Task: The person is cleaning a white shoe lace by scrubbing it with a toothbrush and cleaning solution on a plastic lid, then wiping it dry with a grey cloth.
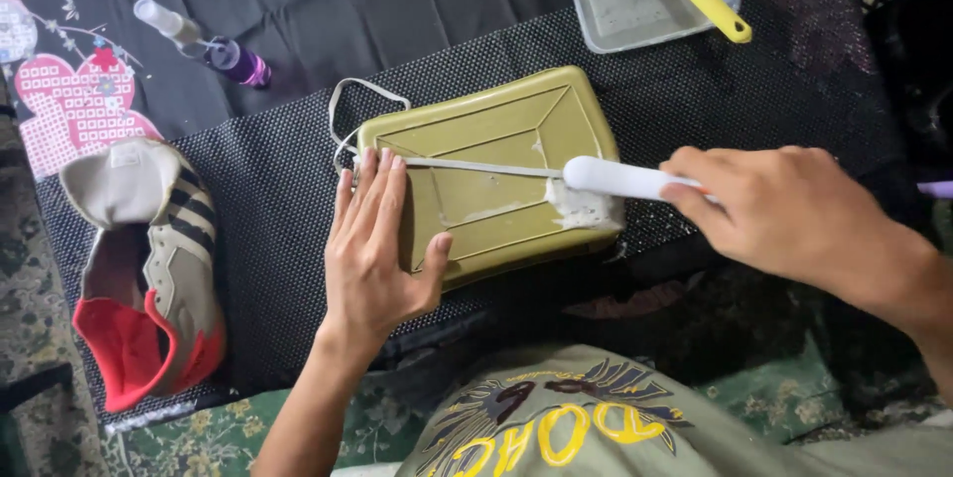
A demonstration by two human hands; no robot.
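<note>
Scrubbing step under way: your left hand (372, 254) lies flat, fingers spread, pinning white shoelace (467, 167) on upturned olive tray (496, 174) mid-surface. Right hand (784, 204) grips white brush (615, 179), bristles in suds at lace's end. Next stroke likely needs lace taut, brush along it.

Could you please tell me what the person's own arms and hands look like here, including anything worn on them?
Both forearms are bare, with no sleeves in view. The left hand and the right hand wear no gloves, and no rings, watch or bracelets show. The nails are short and unpainted.
</note>
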